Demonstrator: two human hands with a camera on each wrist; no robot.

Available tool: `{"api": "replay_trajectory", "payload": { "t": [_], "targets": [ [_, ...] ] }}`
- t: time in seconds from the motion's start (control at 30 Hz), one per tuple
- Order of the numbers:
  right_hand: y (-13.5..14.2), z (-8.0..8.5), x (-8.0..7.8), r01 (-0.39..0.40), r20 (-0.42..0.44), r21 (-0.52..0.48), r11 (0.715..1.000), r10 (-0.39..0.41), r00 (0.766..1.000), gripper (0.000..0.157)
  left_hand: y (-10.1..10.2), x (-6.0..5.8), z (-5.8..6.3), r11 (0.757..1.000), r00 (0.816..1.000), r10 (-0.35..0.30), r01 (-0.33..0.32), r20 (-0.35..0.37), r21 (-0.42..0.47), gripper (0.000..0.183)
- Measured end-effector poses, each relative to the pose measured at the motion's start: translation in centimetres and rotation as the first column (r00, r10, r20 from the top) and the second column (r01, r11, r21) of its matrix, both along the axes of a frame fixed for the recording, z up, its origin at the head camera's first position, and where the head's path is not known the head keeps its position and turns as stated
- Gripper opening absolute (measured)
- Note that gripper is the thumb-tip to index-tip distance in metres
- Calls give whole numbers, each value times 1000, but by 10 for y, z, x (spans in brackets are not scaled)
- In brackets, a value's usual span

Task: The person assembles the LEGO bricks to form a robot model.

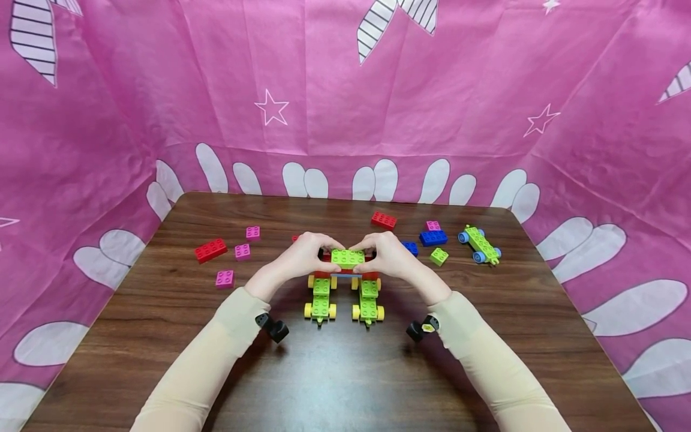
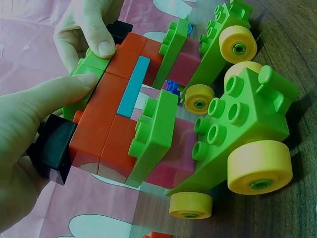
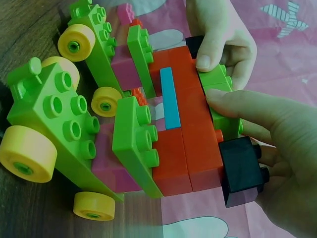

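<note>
My left hand [image 1: 302, 257] and right hand [image 1: 390, 255] pinch the opposite ends of a green layer of toy bricks [image 1: 348, 258], thumbs on its near side. It sits on top of a row of red bricks [image 2: 104, 99] with a flat blue piece [image 3: 170, 98] on its front. Black bricks [image 3: 242, 166] stand on the outer ends, beside the hands. Under the red row, green bricks [image 2: 156, 136] and pink bricks [image 2: 173, 156] form two legs. Each leg rests on a green wheeled base [image 1: 321, 307] with yellow wheels [image 2: 260, 167]. The far fingers are partly hidden.
Left on the brown table [image 1: 162, 336] lie a red brick [image 1: 210, 250] and several pink bricks [image 1: 225, 279]. Back right are another red brick [image 1: 384, 220], blue bricks [image 1: 433, 238], a small green brick [image 1: 439, 257] and a green car base with blue wheels [image 1: 479, 243]. Pink cloth [image 1: 335, 78] hangs behind.
</note>
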State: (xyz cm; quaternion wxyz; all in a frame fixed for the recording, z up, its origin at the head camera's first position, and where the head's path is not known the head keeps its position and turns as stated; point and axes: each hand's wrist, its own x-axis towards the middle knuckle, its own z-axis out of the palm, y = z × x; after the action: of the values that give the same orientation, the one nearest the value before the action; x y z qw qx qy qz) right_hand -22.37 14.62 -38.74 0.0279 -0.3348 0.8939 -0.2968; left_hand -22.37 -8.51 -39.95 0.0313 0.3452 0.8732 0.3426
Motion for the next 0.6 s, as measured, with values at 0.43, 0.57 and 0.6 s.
{"api": "replay_trajectory", "payload": {
  "t": [0.43, 0.57, 0.6],
  "targets": [
    [-2, -3, 4, 38, -9, -5, 999, -38, 999, 36, 1, 1, 0, 1000, 1000, -2, 2, -4, 5, 36],
    [-1, -3, 3, 36, -3, -4, 999, -36, 999, 36, 1, 1, 0, 1000, 1000, -4, 4, -9, 9, 36],
    [-1, -3, 3, 34, 1, -4, 999, -34, 999, 36, 1, 1, 0, 1000, 1000, -4, 4, -10, 10, 36]
  ]
}}
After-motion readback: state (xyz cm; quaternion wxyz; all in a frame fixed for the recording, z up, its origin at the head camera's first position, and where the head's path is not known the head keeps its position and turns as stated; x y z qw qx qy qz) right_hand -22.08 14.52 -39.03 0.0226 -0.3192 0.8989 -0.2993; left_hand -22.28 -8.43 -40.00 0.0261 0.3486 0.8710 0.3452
